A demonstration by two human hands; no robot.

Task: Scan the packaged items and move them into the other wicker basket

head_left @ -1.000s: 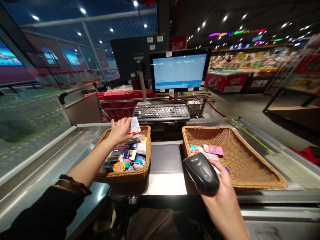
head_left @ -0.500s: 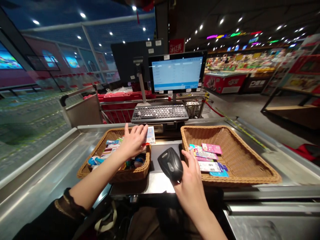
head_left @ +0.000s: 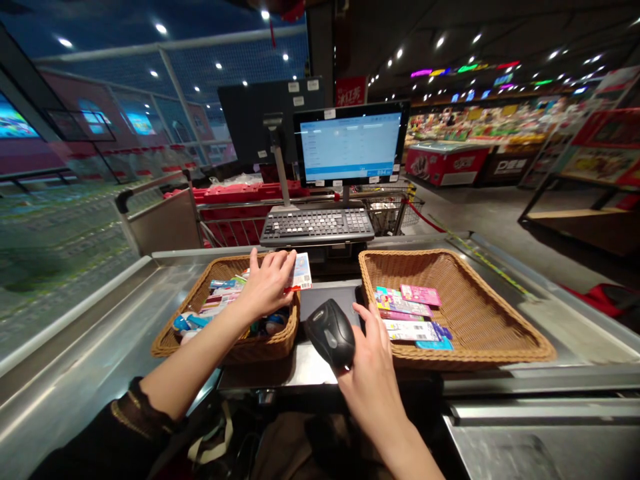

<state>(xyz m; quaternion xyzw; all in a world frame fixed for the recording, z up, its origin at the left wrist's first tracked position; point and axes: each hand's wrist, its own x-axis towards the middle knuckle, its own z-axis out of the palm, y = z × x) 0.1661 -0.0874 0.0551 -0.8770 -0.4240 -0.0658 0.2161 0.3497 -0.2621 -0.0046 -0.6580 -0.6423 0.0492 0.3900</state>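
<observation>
Across the near side, metal counter (head_left: 120,333): runs left to right beneath two baskets, with a grey plate (head_left: 320,297) between them.
Right basket (head_left: 493,327): wicker; several flat packets grouped at its left side, the right part showing bare weave.
Left basket (head_left: 273,350): wicker; crowded with small mixed goods, partly hidden by the left forearm.
Monitor (head_left: 353,150): far side, lit, lines of text too small to read.
Keyboard (head_left: 317,227): dark, just nearer than the monitor.
Right hand (head_left: 370,367): closed round the scanner's handle, forefinger raised; remaining fingers mostly hidden.
Left hand (head_left: 270,280): above the left basket's far right part, thumb and fingers closed on a white pack.
Scanner (head_left: 331,337): black, above the gap between baskets, head turned far left.
White pack (head_left: 301,272): at the left basket's right rim, barcode visible, red at its near edge.
</observation>
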